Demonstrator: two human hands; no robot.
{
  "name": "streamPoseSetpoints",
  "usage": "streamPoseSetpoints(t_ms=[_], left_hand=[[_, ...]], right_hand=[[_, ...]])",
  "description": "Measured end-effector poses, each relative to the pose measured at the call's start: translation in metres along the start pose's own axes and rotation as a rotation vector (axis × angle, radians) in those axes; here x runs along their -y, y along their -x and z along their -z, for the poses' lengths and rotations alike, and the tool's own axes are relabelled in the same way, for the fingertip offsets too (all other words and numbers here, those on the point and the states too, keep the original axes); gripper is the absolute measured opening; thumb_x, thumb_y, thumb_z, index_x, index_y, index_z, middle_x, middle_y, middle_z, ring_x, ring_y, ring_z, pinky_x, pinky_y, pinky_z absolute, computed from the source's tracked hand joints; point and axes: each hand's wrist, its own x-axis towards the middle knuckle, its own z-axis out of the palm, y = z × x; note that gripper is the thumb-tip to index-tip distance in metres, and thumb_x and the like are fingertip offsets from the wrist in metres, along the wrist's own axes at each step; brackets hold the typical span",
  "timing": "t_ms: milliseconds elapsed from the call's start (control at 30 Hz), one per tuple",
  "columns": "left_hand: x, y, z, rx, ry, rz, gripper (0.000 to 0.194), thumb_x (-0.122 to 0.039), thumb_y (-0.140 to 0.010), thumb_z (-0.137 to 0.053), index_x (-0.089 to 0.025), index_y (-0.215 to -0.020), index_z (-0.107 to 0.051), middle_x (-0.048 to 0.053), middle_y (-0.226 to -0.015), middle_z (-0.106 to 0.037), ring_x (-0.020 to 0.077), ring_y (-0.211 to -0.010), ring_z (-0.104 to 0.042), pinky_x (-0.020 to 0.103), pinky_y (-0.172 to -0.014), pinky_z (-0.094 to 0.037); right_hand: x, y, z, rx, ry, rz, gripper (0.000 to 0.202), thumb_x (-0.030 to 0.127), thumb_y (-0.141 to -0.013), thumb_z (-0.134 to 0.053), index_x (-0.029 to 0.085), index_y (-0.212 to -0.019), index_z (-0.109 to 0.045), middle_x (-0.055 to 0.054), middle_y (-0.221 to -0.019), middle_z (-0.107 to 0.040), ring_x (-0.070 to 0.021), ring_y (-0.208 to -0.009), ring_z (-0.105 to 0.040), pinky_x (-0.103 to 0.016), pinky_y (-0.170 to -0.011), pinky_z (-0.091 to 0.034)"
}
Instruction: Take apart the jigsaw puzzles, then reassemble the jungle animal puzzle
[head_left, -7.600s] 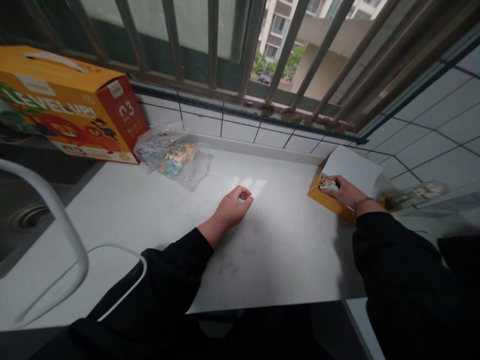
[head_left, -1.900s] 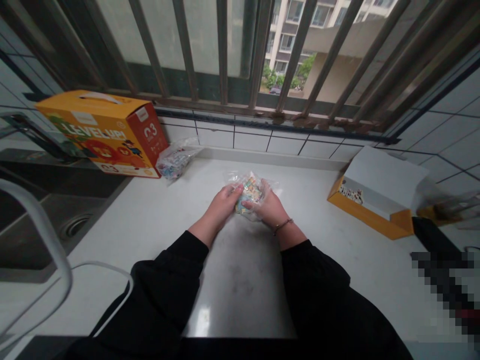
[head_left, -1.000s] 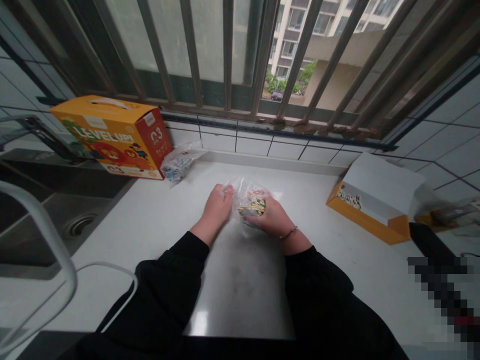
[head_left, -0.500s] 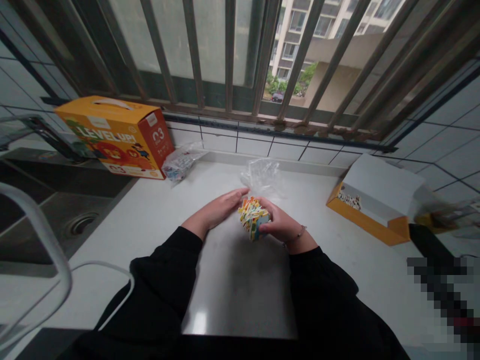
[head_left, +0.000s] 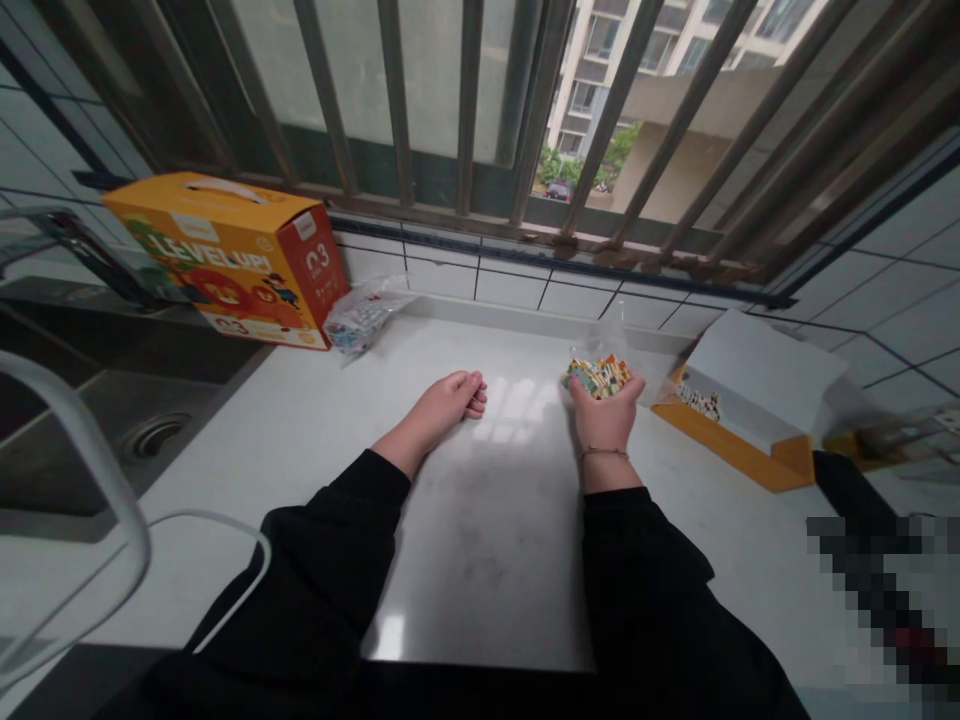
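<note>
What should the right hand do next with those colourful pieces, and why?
I'd probably move the colourful pieces over to the open box: the right hand holds them to its left, and there seems to be room beside the black-and-white pieces inside.

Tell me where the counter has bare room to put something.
Bare counter lies between the left sleeve and right sleeve, and between the right sleeve and open box. Crowded: back right, around the right hand, colourful pieces, clear bag and box.
</note>
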Motion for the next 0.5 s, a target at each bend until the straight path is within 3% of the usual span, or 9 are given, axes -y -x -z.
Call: streamPoseSetpoints(t_ms=[67,167,267,333,400,500], left_hand=[[0.002,0.000,-0.002,0.020,-0.077,-0.028,0.044,-0.063,-0.097,-0.073,-0.019,-0.096,-0.070,0.010,-0.094,-0.077,0.0182,-0.076,-0.072,0.035,-0.075,-0.062],[0.005,0.001,-0.004,0.005,-0.141,-0.070,0.044,-0.059,-0.094,-0.078,-0.020,-0.111,-0.070,0.012,-0.104,-0.079,0.0227,-0.088,-0.076,0.040,-0.082,-0.063],[0.004,0.005,-0.006,-0.005,-0.187,-0.142,0.059,-0.055,-0.087,-0.086,-0.019,-0.128,-0.066,0.019,-0.124,-0.078,0.0303,-0.111,-0.077,0.050,-0.098,-0.062],[0.002,0.010,-0.008,0.043,-0.240,-0.190,0.076,-0.052,-0.078,-0.094,-0.020,-0.139,-0.063,0.023,-0.144,-0.071,0.0357,-0.132,-0.071,0.055,-0.113,-0.055],[-0.002,0.015,-0.010,0.113,-0.335,-0.223,0.094,-0.049,-0.070,-0.099,-0.020,-0.150,-0.058,0.025,-0.157,-0.061,0.0389,-0.144,-0.063,0.058,-0.122,-0.048],[-0.007,0.021,-0.013,0.170,-0.503,-0.251,0.111,-0.048,-0.069,-0.099,-0.016,-0.161,-0.047,0.026,-0.161,-0.057,0.0399,-0.149,-0.059,0.058,-0.127,-0.043]], right_hand=[[0.000,0.004,-0.001,0.085,0.003,0.096,0.089,0.048,-0.073,-0.093,0.019,-0.143,-0.046,-0.020,-0.132,-0.071,-0.0332,-0.116,-0.072,-0.052,-0.108,-0.057],[0.003,0.018,-0.012,0.310,0.040,0.341,0.079,0.043,-0.078,-0.091,0.022,-0.142,-0.050,-0.017,-0.134,-0.068,-0.0334,-0.120,-0.068,-0.050,-0.110,-0.055],[0.006,0.028,-0.023,0.480,0.172,0.573,0.061,0.034,-0.081,-0.086,0.022,-0.134,-0.058,-0.016,-0.127,-0.069,-0.0358,-0.120,-0.064,-0.053,-0.110,-0.052],[0.006,0.032,-0.028,0.576,0.251,0.648,0.056,0.031,-0.082,-0.084,0.021,-0.132,-0.061,-0.017,-0.126,-0.068,-0.0377,-0.120,-0.063,-0.055,-0.110,-0.051],[0.005,0.032,-0.028,0.656,0.287,0.680,0.063,0.034,-0.080,-0.088,0.020,-0.135,-0.060,-0.019,-0.131,-0.066,-0.0398,-0.124,-0.061,-0.057,-0.111,-0.050],[0.002,0.030,-0.021,0.774,0.251,0.721,0.092,0.046,-0.067,-0.100,0.020,-0.143,-0.056,-0.021,-0.139,-0.061,-0.0425,-0.132,-0.057,-0.061,-0.114,-0.049]])
